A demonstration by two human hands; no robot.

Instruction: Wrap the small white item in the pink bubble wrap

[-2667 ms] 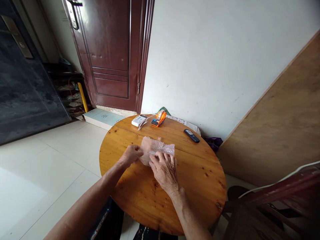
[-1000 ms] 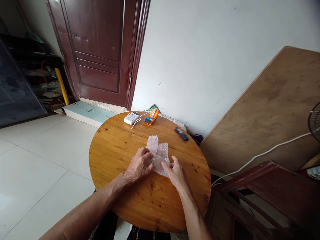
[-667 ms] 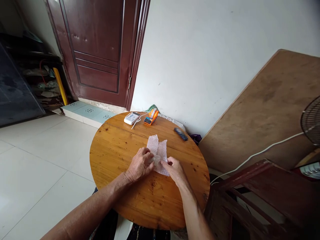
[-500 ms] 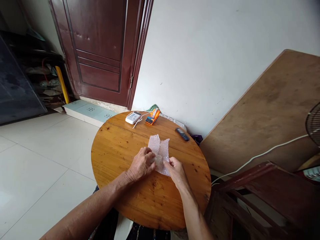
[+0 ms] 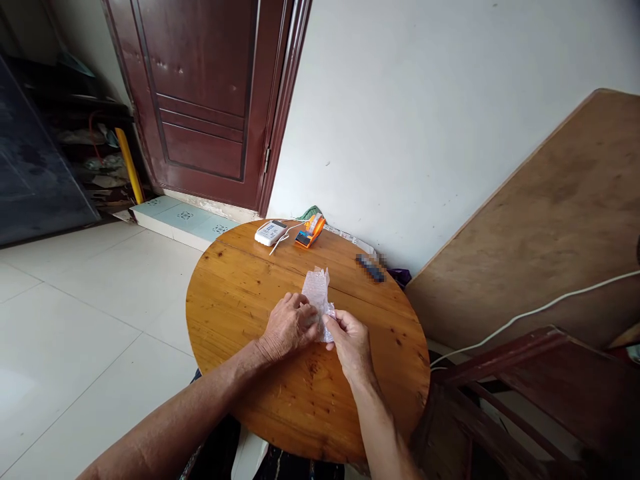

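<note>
Behind the round wooden surface (image 5: 235,287), at left, stands a dark red door (image 5: 203,87). The left hand (image 5: 293,323) holds the bubble wrap (image 5: 315,285) near the middle under curled fingers; steady downward pressure should stop it slipping. Rightward, the right hand (image 5: 354,341) pinches the gathered edge, fingers closed; an even, gentle grip would suit.

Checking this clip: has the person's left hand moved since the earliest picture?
Yes. Judged against the white device on the table, the left hand has shifted to the right and somewhat nearer the person.
</note>
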